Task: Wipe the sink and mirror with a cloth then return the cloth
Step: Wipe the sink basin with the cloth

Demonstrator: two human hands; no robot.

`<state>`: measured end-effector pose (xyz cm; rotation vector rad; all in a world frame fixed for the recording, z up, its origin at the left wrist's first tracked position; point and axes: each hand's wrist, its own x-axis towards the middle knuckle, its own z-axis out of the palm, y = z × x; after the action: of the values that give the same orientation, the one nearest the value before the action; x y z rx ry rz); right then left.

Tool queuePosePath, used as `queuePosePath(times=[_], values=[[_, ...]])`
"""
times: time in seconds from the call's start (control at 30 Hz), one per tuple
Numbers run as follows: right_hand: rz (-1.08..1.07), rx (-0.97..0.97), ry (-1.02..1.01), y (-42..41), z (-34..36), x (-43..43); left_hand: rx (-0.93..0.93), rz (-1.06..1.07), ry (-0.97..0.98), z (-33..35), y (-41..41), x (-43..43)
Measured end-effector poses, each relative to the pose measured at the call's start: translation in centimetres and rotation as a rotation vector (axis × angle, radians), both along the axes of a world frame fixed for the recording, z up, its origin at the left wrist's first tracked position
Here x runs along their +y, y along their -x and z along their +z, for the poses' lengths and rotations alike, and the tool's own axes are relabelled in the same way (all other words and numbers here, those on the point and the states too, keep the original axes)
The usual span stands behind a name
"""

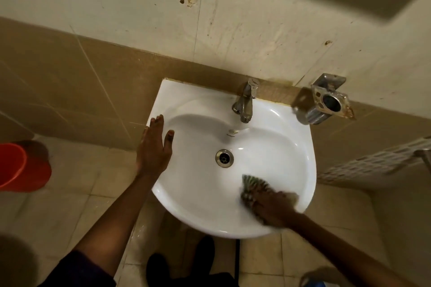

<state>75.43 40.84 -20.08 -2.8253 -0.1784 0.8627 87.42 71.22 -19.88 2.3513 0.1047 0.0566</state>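
Note:
The white wall-mounted sink fills the middle of the view, with a metal drain at its centre and a steel tap at the back. My right hand presses a green patterned cloth against the inside of the bowl at the front right; hand and cloth are motion-blurred. My left hand lies flat on the sink's left rim with fingers spread and nothing in it. No mirror shows in this view.
A rusty metal holder juts from the wall right of the tap. An orange bucket stands on the tiled floor at the left. A white perforated rack sits at the right. My feet are under the sink.

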Motion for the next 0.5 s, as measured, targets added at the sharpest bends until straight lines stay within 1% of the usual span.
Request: queuePosePath(times=[0.03,0.07,0.13,0.17,0.23,0.27,0.33,0.4,0.43,0.47,0.5], values=[[-0.030,0.040,-0.105,1.2,1.3,2.9,-0.003,-0.007,0.001,-0.1,0.0,0.0],[-0.045,0.040,-0.185,2.2,2.5,5.6,-0.006,-0.014,0.003,-0.1,0.0,0.0],[0.007,-0.042,-0.280,3.6,3.8,9.1,-0.007,-0.011,0.005,-0.2,0.1,0.0],[0.054,-0.071,-0.310,4.0,4.0,9.2,-0.008,-0.009,0.002,-0.2,0.1,0.0],[0.129,-0.049,-0.319,4.2,3.5,6.5,-0.008,-0.013,0.001,-0.1,0.2,0.0],[0.215,-0.051,-0.278,4.0,2.9,3.8,-0.007,-0.008,0.000,-0.1,0.2,0.0],[0.451,-0.155,-0.064,2.1,1.1,-3.5,-0.005,-0.002,-0.001,0.0,0.3,-0.1],[0.529,-0.172,0.185,-1.8,1.3,-10.1,0.002,0.005,0.001,0.0,0.3,-0.2],[0.545,-0.216,0.281,-4.4,1.8,-12.5,-0.002,0.004,0.005,0.0,0.2,-0.2],[0.549,-0.258,0.396,-7.1,2.9,-14.2,-0.007,0.002,0.012,0.0,0.1,-0.1],[0.606,-0.279,0.465,-9.8,3.7,-15.4,-0.008,0.000,0.010,-0.1,0.0,-0.1]])
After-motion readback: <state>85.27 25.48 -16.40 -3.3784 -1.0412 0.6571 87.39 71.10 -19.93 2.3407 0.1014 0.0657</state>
